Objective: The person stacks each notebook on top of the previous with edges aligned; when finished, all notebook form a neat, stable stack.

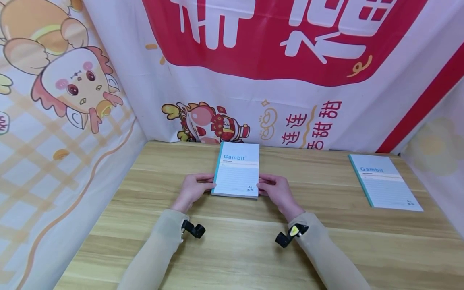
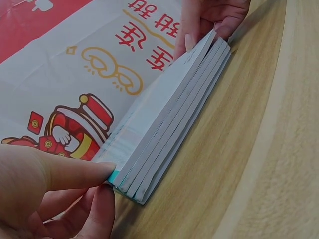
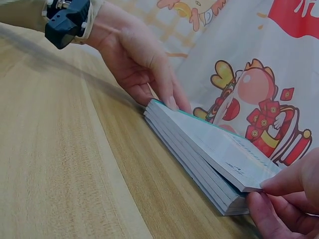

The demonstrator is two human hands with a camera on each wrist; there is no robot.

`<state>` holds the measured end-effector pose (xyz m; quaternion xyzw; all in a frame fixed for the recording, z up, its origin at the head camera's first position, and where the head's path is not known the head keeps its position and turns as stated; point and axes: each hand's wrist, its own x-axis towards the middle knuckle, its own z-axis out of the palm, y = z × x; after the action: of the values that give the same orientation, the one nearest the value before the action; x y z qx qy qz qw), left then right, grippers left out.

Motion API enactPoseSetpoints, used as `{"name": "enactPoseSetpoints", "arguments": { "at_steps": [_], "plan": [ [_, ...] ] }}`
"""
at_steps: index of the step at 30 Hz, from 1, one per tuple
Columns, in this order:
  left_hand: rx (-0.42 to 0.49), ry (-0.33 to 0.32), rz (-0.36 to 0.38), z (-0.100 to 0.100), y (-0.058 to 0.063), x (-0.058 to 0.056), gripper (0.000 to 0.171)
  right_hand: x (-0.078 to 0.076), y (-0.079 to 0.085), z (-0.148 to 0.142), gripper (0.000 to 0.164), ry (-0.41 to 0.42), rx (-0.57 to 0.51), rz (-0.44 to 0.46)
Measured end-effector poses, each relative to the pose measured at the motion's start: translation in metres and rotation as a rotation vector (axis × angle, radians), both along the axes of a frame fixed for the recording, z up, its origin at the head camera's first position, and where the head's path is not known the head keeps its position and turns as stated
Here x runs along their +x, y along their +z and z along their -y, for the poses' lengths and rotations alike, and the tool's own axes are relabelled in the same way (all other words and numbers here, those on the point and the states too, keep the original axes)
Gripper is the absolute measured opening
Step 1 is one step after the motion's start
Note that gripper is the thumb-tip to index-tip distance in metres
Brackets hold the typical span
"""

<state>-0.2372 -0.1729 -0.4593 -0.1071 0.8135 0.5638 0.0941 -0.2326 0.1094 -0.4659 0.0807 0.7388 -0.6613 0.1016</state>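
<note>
A small stack of white notebooks with teal spines lies flat near the back of the wooden table, the top cover reading "Gambit". My left hand grips the spine side near the front corner, thumb at the top edge and fingers low against the side, as the left wrist view shows. On the opposite side my right hand holds the front corner of the top notebook with the thumb on it. That corner stands slightly raised, leaving a thin gap above the notebooks below. Some of the right fingers are hidden behind the stack.
Another "Gambit" notebook lies apart at the table's right side. A printed cloth hangs right behind the table's back edge, and a patterned cloth borders the left. Small black cameras are strapped to both wrists.
</note>
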Motion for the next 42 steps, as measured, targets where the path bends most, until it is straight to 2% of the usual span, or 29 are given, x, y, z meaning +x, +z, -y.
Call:
{"name": "enactPoseSetpoints", "arguments": {
  "at_steps": [20,30,42],
  "plan": [
    [0.019,-0.004,0.002,-0.0002,0.0024,0.0014,0.036,-0.0006,-0.0010,0.0004,0.037,-0.002,0.033,-0.022],
    [-0.022,-0.030,-0.007,-0.0001,-0.0005,0.0006,0.041,0.0001,0.0006,0.0007,0.040,0.013,0.085,-0.008],
    [-0.070,-0.078,0.034,0.0029,0.0014,-0.0029,0.043,-0.0014,0.0006,0.0004,0.041,0.028,0.146,-0.021]
  ]
}}
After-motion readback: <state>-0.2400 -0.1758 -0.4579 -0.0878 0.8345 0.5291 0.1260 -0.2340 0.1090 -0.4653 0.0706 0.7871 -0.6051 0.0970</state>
